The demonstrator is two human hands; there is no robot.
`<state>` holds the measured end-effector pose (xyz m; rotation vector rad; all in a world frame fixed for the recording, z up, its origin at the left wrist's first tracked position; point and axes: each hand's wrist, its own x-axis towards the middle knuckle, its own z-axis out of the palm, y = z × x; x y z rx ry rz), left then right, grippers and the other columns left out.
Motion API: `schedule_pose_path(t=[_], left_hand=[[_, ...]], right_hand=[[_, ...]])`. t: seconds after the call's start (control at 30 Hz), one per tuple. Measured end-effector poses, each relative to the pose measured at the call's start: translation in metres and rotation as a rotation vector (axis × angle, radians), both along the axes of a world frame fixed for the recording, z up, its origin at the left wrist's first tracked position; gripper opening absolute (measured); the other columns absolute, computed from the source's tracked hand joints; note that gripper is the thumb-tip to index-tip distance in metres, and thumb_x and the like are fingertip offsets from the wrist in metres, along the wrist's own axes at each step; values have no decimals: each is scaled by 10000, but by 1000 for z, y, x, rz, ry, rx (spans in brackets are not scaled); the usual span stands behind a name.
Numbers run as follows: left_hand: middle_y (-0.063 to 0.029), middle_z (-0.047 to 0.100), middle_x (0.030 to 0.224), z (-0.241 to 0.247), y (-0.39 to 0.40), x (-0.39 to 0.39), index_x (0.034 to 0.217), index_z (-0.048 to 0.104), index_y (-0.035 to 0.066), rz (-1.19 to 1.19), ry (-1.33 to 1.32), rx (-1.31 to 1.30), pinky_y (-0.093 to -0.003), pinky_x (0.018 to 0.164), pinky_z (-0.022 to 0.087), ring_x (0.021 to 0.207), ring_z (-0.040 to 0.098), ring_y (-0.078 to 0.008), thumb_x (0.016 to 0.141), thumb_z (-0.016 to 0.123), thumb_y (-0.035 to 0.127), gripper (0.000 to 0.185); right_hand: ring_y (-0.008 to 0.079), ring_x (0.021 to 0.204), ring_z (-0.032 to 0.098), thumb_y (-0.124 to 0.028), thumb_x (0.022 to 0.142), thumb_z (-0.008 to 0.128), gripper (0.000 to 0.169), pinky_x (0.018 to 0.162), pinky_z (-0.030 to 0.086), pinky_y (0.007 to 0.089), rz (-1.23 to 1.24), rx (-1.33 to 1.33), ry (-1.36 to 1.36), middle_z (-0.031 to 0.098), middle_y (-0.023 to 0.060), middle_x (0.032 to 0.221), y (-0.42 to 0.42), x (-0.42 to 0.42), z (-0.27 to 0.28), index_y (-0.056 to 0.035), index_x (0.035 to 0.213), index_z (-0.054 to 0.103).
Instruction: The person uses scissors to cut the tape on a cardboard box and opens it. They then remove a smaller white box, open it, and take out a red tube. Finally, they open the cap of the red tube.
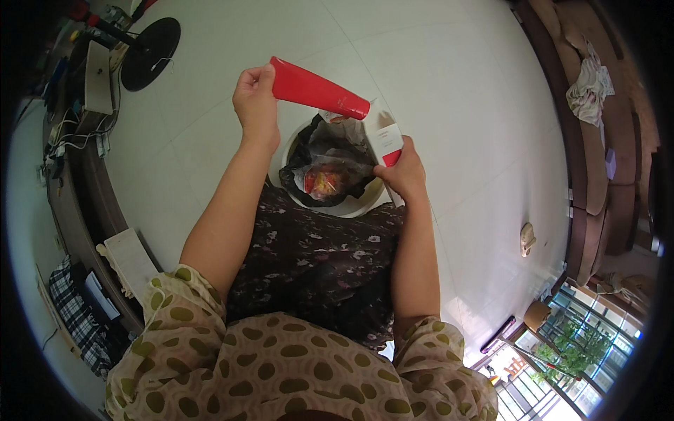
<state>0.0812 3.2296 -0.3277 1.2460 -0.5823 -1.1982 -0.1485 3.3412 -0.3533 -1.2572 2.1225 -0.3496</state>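
My left hand (256, 102) pinches the flat crimped end of a red squeeze tube (316, 88). The tube slants down to the right, and its other end is beside the open top of a white and red carton (383, 137). My right hand (404, 171) grips that long carton around its lower part. Below both is a round white waste bin (350, 211) lined with a black plastic bag (295, 181). Crumpled wrappers, one of them red and yellow (322, 181), lie inside the bag.
A pale tiled floor (474, 105) surrounds the bin. At the upper left stands a black round base (152, 52) near a low cabinet with cables (66, 131). A brown sofa (584, 173) runs along the right. A single slipper (527, 239) lies on the floor.
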Motion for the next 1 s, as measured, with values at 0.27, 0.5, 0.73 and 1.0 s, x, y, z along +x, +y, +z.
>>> schedule_pose_path(t=[0.27, 0.5, 0.73, 1.0], left_hand=[[-21, 623, 863, -1, 0, -1, 882, 576, 59, 24, -13, -7, -255, 758, 447, 808, 551, -93, 915, 628, 198, 152], [-12, 622, 835, -1, 4, -6, 829, 601, 58, -59, 3, 47, -252, 771, 445, 783, 547, -92, 890, 659, 213, 177], [-6, 630, 855, -3, 10, -16, 894, 609, 75, -189, 3, 107, -230, 718, 457, 771, 575, -79, 895, 663, 216, 151], [-4, 633, 904, 5, 12, -14, 935, 602, 63, -162, 164, 188, -243, 755, 468, 819, 587, -89, 900, 650, 200, 149]], right_hand=[[289, 893, 653, -315, 620, 822, 660, 797, 523, 396, -267, -163, -9, 656, 169, 998, -4, -10, -7, 7, 1105, 513], [222, 898, 636, -313, 635, 834, 669, 787, 522, 355, -335, -248, -387, 647, 138, 1007, -10, 0, 0, 11, 1130, 523], [167, 935, 620, -282, 730, 800, 601, 824, 502, 320, -244, -148, -819, 643, 100, 1075, -6, 31, -19, -5, 1184, 521], [163, 1001, 610, -262, 849, 695, 518, 862, 496, 322, -322, -34, -1265, 626, 91, 1133, -1, 39, -10, -20, 1260, 491]])
